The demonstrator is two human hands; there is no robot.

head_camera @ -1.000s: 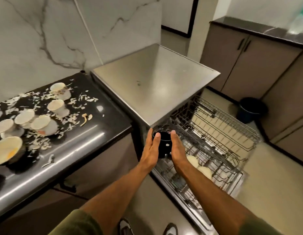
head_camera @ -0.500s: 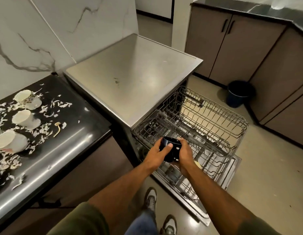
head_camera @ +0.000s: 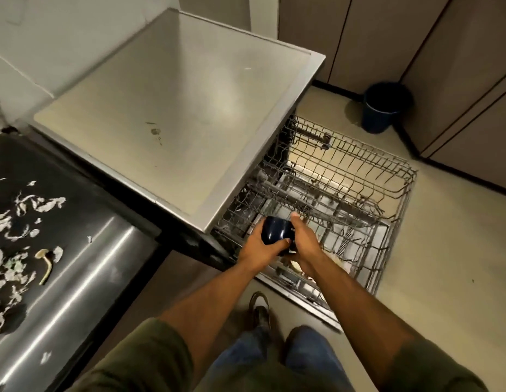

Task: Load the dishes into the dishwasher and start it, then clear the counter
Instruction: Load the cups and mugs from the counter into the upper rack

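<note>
Far left: black counter [head_camera: 76, 250] w/ pale scraps [head_camera: 39, 205] scattered over it and one mushroom-like bit [head_camera: 46, 263] near the front edge. Not yet cleared; no cups visible on this stretch.

Centre: dishwasher [head_camera: 175, 108] w/ steel top, door dropped open, both racks pulled out. Upper rack [head_camera: 359, 176] looks bare of dishes as far as visible. Lower rack [head_camera: 367, 250] holds something pale, partly hidden behind the right wrist, prob. bowls; cannot tell more.

At the near left corner of the upper rack: dark blue cup [head_camera: 277, 232], held between both hands, tilted on its side, just above or against the wires; cannot tell if touching.

Left hand [head_camera: 260, 247]: fingers wrapped under and round the cup's left side. Right hand [head_camera: 305, 239]: wrapped round its right side, fingertips over the top. Hands close together, both clamped on the cup.

Handling, as a guess: glazed ceramic, so stiff, moderately heavy for its bulk, smooth, slippery if wet, chips if knocked on the steel wire. Best grip round the body, as now, or by a handle if there is one (none visible). Should go mouth down between tines, set rather than dropped.

Right: blue bin [head_camera: 383, 108] on the floor by the cabinets [head_camera: 444, 66], well apart from the racks.
</note>
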